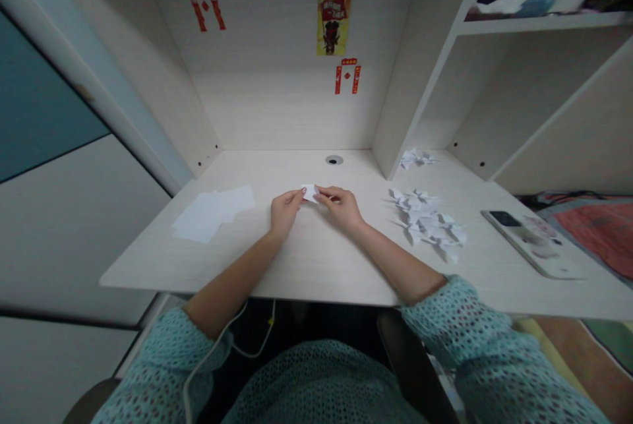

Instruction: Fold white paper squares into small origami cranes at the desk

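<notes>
A small white piece of paper [310, 193], seemingly folded, is held between my two hands over the middle of the desk. My left hand [285, 212] pinches its left edge between thumb and fingers. On the opposite edge, my right hand [343, 205] grips it the same way, fingers curled. A spread stack of white paper sheets [212, 213] lies to the left of my hands. To the right sits a heap of folded white paper pieces [426, 219] with pointed tips.
More folded papers [418, 159] lie at the back right, by the upright divider [420, 101]. A white panel-like device [531, 244] rests on the right side of the desk [316, 272]. A cable [212, 351] hangs near my left sleeve. Reddish cloth [598, 229] lies far right.
</notes>
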The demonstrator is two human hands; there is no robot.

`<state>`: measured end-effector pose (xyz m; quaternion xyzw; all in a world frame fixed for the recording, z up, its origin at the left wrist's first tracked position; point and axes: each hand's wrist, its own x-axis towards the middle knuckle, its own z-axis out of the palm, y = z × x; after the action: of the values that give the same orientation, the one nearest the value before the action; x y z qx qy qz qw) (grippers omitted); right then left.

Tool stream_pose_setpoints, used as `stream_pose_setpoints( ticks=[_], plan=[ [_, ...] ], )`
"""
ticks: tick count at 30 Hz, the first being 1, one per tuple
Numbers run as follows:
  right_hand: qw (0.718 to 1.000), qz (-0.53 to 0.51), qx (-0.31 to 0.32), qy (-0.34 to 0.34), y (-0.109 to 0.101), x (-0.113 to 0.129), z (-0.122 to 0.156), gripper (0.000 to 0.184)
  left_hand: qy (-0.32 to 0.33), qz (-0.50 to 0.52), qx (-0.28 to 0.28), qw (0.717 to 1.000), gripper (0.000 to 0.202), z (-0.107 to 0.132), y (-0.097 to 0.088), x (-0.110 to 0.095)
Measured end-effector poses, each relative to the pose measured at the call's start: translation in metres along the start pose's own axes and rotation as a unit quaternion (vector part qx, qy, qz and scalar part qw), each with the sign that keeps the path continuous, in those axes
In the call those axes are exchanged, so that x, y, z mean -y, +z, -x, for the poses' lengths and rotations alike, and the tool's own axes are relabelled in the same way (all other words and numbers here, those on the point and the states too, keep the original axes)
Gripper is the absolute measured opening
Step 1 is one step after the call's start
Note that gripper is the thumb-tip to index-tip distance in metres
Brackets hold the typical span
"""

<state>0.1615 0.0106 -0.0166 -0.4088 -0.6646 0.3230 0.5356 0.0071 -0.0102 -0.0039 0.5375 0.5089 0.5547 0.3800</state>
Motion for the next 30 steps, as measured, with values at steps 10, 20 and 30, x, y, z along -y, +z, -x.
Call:
stream_pose_setpoints(
  ticks=[10, 20, 30],
  plan=[
    [0.993, -0.094, -0.062, 0.031, 0.004, -0.003, 0.001, 0.041, -0.028, 0.034, 0.008, 0.999, 0.039, 0.0, 0.002, -0.001],
    [0.997, -0.031, -0.062, 0.042, 0.005, 0.011, 0.005, 0.027, -0.041, 0.069, 0.015, 0.997, 0.039, -0.001, 0.002, 0.004],
    [0.997, -0.076, -0.018, 0.002, 0.006, 0.01, 0.005, 0.042, -0.032, 0.075, 0.002, 0.997, 0.042, -0.003, 0.0, 0.004]
  ],
)
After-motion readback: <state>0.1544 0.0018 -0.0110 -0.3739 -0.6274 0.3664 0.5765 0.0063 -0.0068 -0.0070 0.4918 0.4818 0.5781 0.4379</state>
